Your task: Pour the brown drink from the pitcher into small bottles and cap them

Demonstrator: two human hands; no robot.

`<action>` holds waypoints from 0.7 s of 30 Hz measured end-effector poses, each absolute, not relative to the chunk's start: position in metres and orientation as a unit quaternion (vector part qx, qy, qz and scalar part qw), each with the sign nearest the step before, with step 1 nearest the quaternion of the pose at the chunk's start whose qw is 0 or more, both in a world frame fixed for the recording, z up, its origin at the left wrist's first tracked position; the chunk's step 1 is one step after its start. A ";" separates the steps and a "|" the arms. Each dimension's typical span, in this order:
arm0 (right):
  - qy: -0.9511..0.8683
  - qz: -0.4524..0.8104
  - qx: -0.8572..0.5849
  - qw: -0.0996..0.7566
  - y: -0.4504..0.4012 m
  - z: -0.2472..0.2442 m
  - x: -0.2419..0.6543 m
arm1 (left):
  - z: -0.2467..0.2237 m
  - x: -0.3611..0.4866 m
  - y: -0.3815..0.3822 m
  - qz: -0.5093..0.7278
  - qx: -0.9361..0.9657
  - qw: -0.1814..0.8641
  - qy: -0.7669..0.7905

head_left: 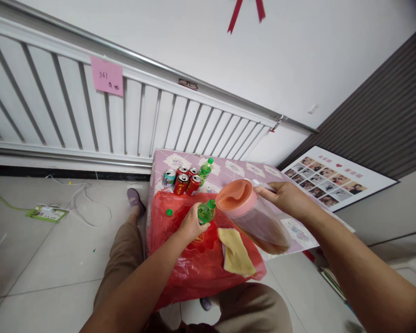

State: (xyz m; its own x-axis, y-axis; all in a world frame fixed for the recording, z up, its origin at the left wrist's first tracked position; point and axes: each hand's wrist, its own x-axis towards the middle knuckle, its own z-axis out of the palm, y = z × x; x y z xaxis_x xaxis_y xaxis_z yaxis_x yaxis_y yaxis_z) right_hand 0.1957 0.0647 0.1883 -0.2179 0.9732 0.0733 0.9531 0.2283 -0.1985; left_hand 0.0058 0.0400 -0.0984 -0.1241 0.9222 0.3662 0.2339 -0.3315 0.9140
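Note:
My left hand (191, 225) is closed round a green plastic bottle (206, 212) above a red tray on red plastic sheeting (180, 283). With its fingers on the handle, my right hand (280, 196) holds a clear pitcher (263, 224) with an orange lid (236, 196). The pitcher tilts toward the bottle's mouth and brownish liquid lies along its lower side. A loose green cap (169, 212) rests on the sheeting left of my left hand. Below the pitcher lies a yellow cloth (236, 252).
Several cans, among them a red can (181, 183) and a teal can (168, 177), stand at the back left beside a capped green bottle (205, 171). Behind the patterned table (263, 173) is a white radiator (183, 120). A power strip (46, 213) lies on the floor.

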 end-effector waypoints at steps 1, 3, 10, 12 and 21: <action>-0.778 0.056 -0.620 0.089 0.065 0.188 0.196 | -0.099 0.006 0.040 0.567 0.586 0.305 0.492; -0.777 0.056 -0.621 0.081 0.065 0.189 0.196 | -0.100 0.006 0.041 0.568 0.587 0.302 0.492; -0.778 0.059 -0.621 0.075 0.065 0.188 0.196 | -0.100 0.006 0.040 0.568 0.588 0.297 0.493; -0.781 0.057 -0.618 0.076 0.064 0.188 0.195 | -0.099 0.006 0.040 0.570 0.584 0.303 0.492; -0.785 0.053 -0.612 0.077 0.066 0.187 0.196 | -0.100 0.006 0.040 0.575 0.586 0.304 0.484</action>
